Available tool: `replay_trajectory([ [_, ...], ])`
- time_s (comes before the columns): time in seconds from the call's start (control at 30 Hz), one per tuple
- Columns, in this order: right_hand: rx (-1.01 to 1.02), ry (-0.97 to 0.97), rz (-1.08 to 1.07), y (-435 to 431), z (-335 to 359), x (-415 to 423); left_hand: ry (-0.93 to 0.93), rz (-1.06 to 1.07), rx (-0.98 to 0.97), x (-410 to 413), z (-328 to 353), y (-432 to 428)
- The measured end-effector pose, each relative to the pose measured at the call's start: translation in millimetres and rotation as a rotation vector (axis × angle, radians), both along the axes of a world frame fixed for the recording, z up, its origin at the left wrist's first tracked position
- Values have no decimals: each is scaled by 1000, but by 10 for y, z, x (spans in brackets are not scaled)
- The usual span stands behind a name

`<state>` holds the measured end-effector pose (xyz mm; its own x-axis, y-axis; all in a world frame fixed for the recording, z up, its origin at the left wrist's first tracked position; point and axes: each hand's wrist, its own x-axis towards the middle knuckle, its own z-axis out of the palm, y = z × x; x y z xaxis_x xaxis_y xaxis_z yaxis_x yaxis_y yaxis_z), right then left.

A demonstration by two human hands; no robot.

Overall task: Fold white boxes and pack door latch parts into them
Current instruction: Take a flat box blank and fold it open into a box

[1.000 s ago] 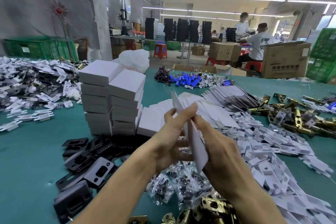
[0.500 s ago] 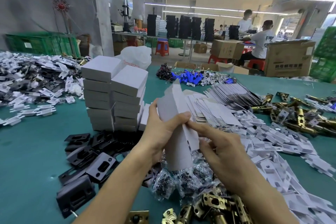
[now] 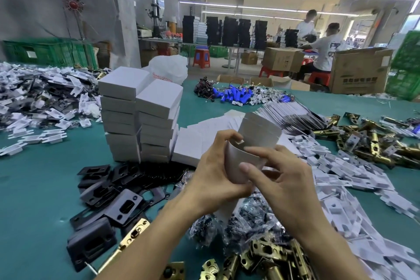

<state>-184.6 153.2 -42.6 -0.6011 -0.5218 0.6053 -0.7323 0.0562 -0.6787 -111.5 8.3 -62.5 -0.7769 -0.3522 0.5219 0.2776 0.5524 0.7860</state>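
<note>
A white cardboard box blank, partly popped open and bowed, is held above the green table. My left hand grips its left side. My right hand pinches its front face with thumb and fingers. Two stacks of folded white boxes stand to the left behind my hands. Flat white blanks lie fanned out behind the held one. Black latch plates, bagged screws and brass latch bolts lie below my hands.
White plastic inserts spread along the right, more brass latches at far right. A mixed pile of parts fills the left. Blue parts and a white bag lie farther back. Two people sit by cardboard cartons.
The blank went from a flat sheet held edge-on to a partly opened sleeve. Both hands shifted their grip around it and lifted slightly.
</note>
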Motion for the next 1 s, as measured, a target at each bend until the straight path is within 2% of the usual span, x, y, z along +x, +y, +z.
replay_trajectory([
  [0.27,49,-32,45,1,18,7,-1,1,-67,-5,-47,-56],
  [0.37,-113,-46,51,41,92,-1,-6,-11,-90,-13,-59,-44],
  [0.43,-262,-146,89,48,119,-1,-19,-13,-86,-15,-69,-40],
  [0.5,-329,-210,114,41,149,20,-21,-10,-103,-10,-69,-31],
  [0.6,-267,-248,108,48,197,59,-13,-11,-158,-8,-61,-1],
  [0.77,-160,-461,198,80,175,40,-31,-29,-157,-13,-67,19],
  [0.9,-110,-390,145,40,156,118,-75,3,-114,7,-61,10],
  [1.0,-146,-356,117,33,147,125,-104,-1,-121,16,-50,19],
])
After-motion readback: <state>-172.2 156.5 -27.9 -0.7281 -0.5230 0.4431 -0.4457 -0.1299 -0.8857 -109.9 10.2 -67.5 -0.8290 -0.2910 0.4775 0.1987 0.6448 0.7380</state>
